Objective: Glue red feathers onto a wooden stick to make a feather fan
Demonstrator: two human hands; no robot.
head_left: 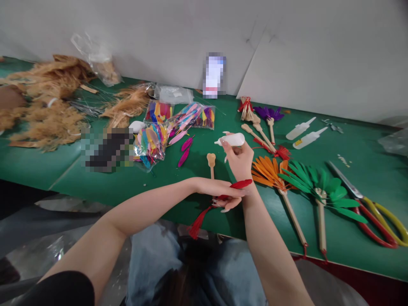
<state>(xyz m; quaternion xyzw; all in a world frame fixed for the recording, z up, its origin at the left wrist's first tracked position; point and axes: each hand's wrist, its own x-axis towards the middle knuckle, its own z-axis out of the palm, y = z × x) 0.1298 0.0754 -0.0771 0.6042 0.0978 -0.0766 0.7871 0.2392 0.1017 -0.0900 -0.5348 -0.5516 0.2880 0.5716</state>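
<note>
The right hand (239,160) is curled round a white squeeze bottle (236,139), holding it almost level above the green table (178,191), with its narrow nozzle pointing to the left. The left hand (219,187) is bent at the wrist and reaches across to the right, its fingers beside the right wrist and overlapping it in this view. Those fingers are closed on a red feather (241,183), whose tip sticks out over the right wrist. A wooden stick (211,160) with a rounded, lobed head lies between the two hands: the head shows just beyond the left hand and to the left of the right one, below the bottle's nozzle, while the shaft runs down behind the left hand. A red tassel (198,224) hangs out on the near side of that hand, close to the table's front edge; whether the left fingers also grip the shaft is hard to tell, since the hand covers it. To the left of the bottle lie loose magenta feathers (184,156), with bagged coloured feathers (151,140) farther left. To the right of the right forearm are an orange feather fan (269,172), a green feather fan (342,191) and, beyond them, large scissors (352,187) with red and yellow handles.
</note>
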